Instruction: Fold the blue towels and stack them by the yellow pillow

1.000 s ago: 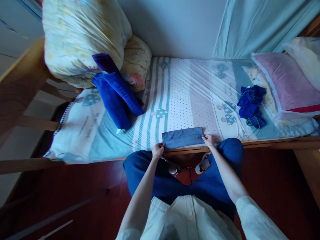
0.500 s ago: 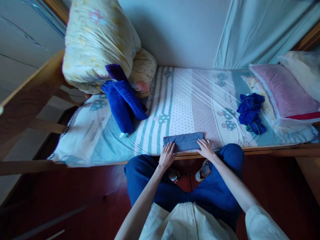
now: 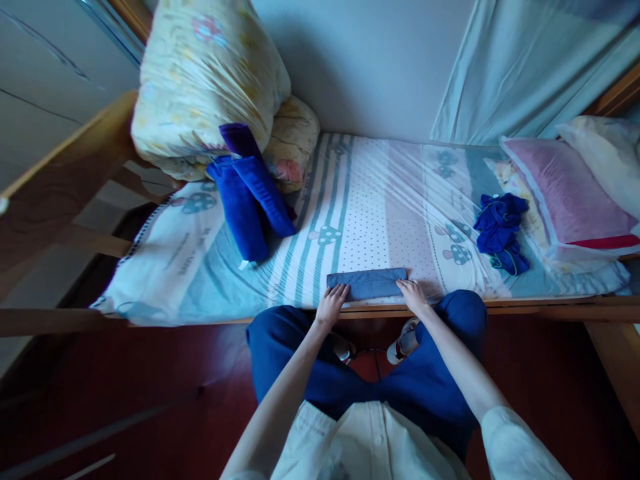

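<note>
A folded grey-blue towel (image 3: 373,283) lies as a long narrow strip along the near edge of the bed. At its lower left corner is my left hand (image 3: 332,301), with fingers closed over the near edge. My right hand (image 3: 414,295) grips the lower right corner in the same way. Both thumbs are mostly hidden. Rolled blue towels (image 3: 245,217) rest further left on the mattress, by a darker purple-blue roll (image 3: 241,139). To the right sits a crumpled blue cloth (image 3: 501,230) with green edging.
A patterned sheet (image 3: 367,207) covers the bed. A bulky yellow floral quilt (image 3: 210,87) is piled at the left end beside the wooden bed frame (image 3: 70,160). Pink cushion (image 3: 565,190) and a pale pillow (image 3: 605,153) lie at the right, below a hanging curtain (image 3: 505,73).
The towel strip looks slightly narrower from front to back. My fingers have drawn in at its near corners. The view has shifted a little.
</note>
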A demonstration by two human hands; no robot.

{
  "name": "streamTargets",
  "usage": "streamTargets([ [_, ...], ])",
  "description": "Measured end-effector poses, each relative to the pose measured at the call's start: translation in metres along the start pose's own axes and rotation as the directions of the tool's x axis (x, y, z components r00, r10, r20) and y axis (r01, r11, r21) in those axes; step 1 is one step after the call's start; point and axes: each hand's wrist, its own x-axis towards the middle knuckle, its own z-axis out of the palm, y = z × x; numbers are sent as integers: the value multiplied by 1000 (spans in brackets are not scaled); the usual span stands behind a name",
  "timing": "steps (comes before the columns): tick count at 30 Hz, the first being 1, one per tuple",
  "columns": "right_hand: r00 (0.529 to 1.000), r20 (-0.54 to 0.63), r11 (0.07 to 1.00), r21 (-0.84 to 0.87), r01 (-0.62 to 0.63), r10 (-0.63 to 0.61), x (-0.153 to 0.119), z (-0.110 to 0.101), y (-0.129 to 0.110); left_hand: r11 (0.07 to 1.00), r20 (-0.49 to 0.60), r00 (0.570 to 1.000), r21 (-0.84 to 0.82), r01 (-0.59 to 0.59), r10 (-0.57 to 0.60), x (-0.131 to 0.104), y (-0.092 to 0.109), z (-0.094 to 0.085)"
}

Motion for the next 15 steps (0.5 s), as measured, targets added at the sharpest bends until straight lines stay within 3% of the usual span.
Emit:
streamTargets([
  [5,994,106,999,19,-34,32,-18,-7,-3,997,54,999,-79,-1,5,-21,4,-4],
  [9,992,107,995,68,-68,61,-23,-2,-3,990,46,999,-138,17,-11,-29,8,-9],
  [12,992,61,969,218,-118,107,-20,1,6,962,22,998,-266,56,-52,-25,3,-15],
  [15,983,17,880,444,-170,181,-14,5,21,878,-14,991,-465,114,-136,-18,-8,-21],
])
